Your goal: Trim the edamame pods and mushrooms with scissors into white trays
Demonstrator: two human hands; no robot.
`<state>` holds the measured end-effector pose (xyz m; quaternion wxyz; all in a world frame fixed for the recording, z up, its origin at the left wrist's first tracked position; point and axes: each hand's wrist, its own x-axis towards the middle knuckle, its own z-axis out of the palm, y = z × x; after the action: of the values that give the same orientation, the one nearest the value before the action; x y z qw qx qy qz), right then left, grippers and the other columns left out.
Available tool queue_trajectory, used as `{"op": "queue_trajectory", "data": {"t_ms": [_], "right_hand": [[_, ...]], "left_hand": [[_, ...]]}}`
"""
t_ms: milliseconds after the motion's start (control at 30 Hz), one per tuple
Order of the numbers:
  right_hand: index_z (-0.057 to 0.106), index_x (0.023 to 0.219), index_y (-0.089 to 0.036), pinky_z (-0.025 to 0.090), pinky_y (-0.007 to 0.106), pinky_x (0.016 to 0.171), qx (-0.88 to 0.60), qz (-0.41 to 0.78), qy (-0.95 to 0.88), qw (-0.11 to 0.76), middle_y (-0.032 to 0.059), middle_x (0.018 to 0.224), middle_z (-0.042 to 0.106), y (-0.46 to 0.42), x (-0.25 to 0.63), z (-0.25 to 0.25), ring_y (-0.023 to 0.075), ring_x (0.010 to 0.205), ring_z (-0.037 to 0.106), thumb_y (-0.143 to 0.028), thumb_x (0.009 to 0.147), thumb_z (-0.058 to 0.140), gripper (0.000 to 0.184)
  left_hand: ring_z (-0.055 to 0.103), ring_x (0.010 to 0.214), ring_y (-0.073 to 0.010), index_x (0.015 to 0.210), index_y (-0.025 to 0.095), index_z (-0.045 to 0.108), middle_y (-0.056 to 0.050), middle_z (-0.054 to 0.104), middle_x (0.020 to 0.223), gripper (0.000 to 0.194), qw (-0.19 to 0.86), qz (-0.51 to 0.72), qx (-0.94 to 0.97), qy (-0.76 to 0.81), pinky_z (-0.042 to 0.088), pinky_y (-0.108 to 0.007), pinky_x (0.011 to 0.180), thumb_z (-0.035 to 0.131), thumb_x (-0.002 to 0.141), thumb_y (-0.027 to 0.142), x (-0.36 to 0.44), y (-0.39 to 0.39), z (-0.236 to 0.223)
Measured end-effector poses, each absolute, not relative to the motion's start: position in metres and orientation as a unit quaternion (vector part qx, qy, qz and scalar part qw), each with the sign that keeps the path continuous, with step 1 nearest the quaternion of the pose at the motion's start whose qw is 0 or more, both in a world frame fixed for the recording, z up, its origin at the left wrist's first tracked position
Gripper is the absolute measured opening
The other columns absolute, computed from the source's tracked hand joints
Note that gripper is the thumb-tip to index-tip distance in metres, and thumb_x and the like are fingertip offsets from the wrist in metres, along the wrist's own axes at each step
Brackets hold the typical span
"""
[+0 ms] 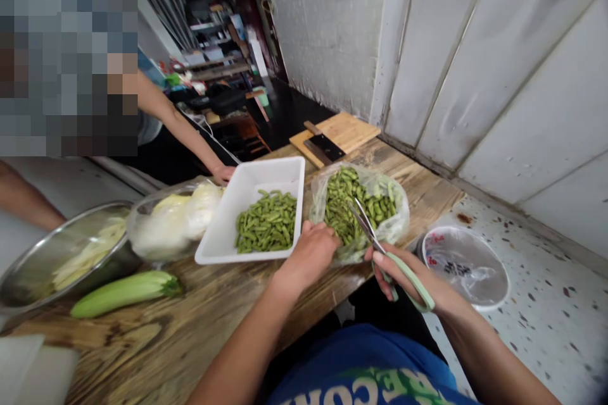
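Right hand (414, 271) grips pale-green-handled steel scissors (373, 239), blades (365, 221) forward-left toward bagged plump green pods (341, 193); hold of nearer left hand (312, 249) unclear.

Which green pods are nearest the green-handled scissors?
The pods in the translucent plastic bag, by the blades; the others lie in the white rectangular tray.

Tray (268, 171) blocking left, open air above

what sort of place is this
Probably a kitchen or food-prep area: the wooden table holds a tray of green pods, a metal bowl of pale slices, and a cleaver on a cutting board.
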<state>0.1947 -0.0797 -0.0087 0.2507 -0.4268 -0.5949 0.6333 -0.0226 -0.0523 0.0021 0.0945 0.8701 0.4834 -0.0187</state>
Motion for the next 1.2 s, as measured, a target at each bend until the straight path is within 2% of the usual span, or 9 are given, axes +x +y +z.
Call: {"op": "queue_trajectory", "data": {"t_ms": [167, 300, 400, 533, 633, 733, 967, 1100, 1200], "right_hand": [[0.05, 0.085, -0.019, 0.042, 0.026, 0.053, -0.433, 0.624, -0.601, 0.25, -0.0041, 0.057, 0.051, -0.079, 0.196, -0.007, 0.0118, 0.05, 0.049, -0.083, 0.082, 0.047, 0.064], [0.052, 0.09, -0.018, 0.041, 0.026, 0.054, -0.435, 0.622, -0.604, 0.245, -0.0046, 0.057, 0.051, -0.08, 0.195, -0.01, 0.0116, 0.05, 0.049, -0.081, 0.084, 0.046, 0.064], [0.052, 0.091, -0.018, 0.041, 0.026, 0.052, -0.442, 0.621, -0.605, 0.23, -0.0043, 0.059, 0.05, -0.082, 0.193, -0.013, 0.0118, 0.05, 0.049, -0.08, 0.085, 0.046, 0.063], [0.054, 0.093, -0.018, 0.042, 0.025, 0.052, -0.446, 0.601, -0.626, 0.22, -0.0038, 0.058, 0.05, -0.083, 0.19, -0.016, 0.013, 0.052, 0.051, -0.076, 0.089, 0.043, 0.059], [0.055, 0.093, -0.018, 0.041, 0.024, 0.051, -0.447, 0.568, -0.656, 0.215, -0.0039, 0.058, 0.049, -0.081, 0.191, -0.017, 0.012, 0.052, 0.049, -0.074, 0.091, 0.044, 0.056], [0.056, 0.091, -0.018, 0.037, 0.022, 0.047, -0.448, 0.569, -0.658, 0.207, -0.0047, 0.057, 0.047, -0.08, 0.191, -0.015, 0.0104, 0.049, 0.046, -0.076, 0.089, 0.045, 0.059], [0.06, 0.095, -0.017, 0.033, 0.02, 0.044, -0.44, 0.583, -0.647, 0.218, -0.0062, 0.055, 0.043, -0.08, 0.194, -0.011, 0.0091, 0.046, 0.042, -0.074, 0.086, 0.054, 0.058], [0.06, 0.094, -0.017, 0.031, 0.019, 0.043, -0.434, 0.593, -0.641, 0.223, -0.007, 0.054, 0.042, -0.081, 0.196, -0.011, 0.0084, 0.045, 0.041, -0.071, 0.087, 0.055, 0.054], [0.058, 0.092, -0.017, 0.03, 0.019, 0.042, -0.437, 0.599, -0.632, 0.226, -0.0074, 0.054, 0.041, -0.082, 0.195, -0.012, 0.0076, 0.045, 0.039, -0.071, 0.086, 0.056, 0.054]], "left_hand": [[0.064, 0.092, -0.0266, 0.085, 0.015, 0.073, -0.011, 0.073, 0.087, 0.019, 0.106, 0.004, 0.864, 0.492, 0.044, -0.037, 0.082, 0.055, 0.091, 0.014, -0.024, -0.043, -0.005], [0.067, 0.082, -0.0206, 0.089, 0.018, 0.075, -0.006, 0.076, 0.088, 0.012, 0.249, 0.213, 0.772, 0.544, 0.048, -0.031, 0.077, 0.064, 0.085, 0.015, -0.032, -0.04, -0.012], [0.067, 0.07, -0.0175, 0.083, 0.018, 0.073, -0.004, 0.076, 0.078, 0.007, 0.367, 0.371, 0.621, 0.584, 0.05, -0.028, 0.067, 0.071, 0.078, 0.023, -0.031, -0.043, -0.015], [0.07, 0.067, -0.017, 0.075, 0.016, 0.066, -0.004, 0.075, 0.071, 0.021, 0.497, 0.471, 0.476, 0.552, 0.052, -0.026, 0.065, 0.079, 0.068, 0.031, -0.024, -0.048, -0.014], [0.069, 0.065, -0.0153, 0.077, 0.015, 0.066, -0.005, 0.075, 0.069, 0.03, 0.553, 0.482, 0.428, 0.528, 0.052, -0.024, 0.063, 0.083, 0.064, 0.036, -0.023, -0.051, -0.009], [0.067, 0.061, -0.0126, 0.076, 0.013, 0.066, -0.006, 0.076, 0.068, 0.033, 0.582, 0.461, 0.427, 0.516, 0.05, -0.022, 0.061, 0.086, 0.061, 0.035, -0.023, -0.053, -0.003], [0.063, 0.055, -0.0104, 0.077, 0.013, 0.064, -0.002, 0.072, 0.061, 0.033, 0.605, 0.43, 0.437, 0.508, 0.047, -0.021, 0.057, 0.086, 0.062, 0.033, -0.022, -0.056, 0.004], [0.06, 0.054, -0.009, 0.085, 0.012, 0.069, 0.001, 0.068, 0.059, 0.037, 0.601, 0.466, 0.408, 0.506, 0.045, -0.02, 0.055, 0.087, 0.06, 0.032, -0.019, -0.057, 0.004], [0.058, 0.053, -0.0082, 0.082, 0.013, 0.068, 0.001, 0.067, 0.059, 0.038, 0.606, 0.496, 0.371, 0.499, 0.045, -0.019, 0.055, 0.088, 0.057, 0.032, -0.015, -0.057, 0.004]]}}
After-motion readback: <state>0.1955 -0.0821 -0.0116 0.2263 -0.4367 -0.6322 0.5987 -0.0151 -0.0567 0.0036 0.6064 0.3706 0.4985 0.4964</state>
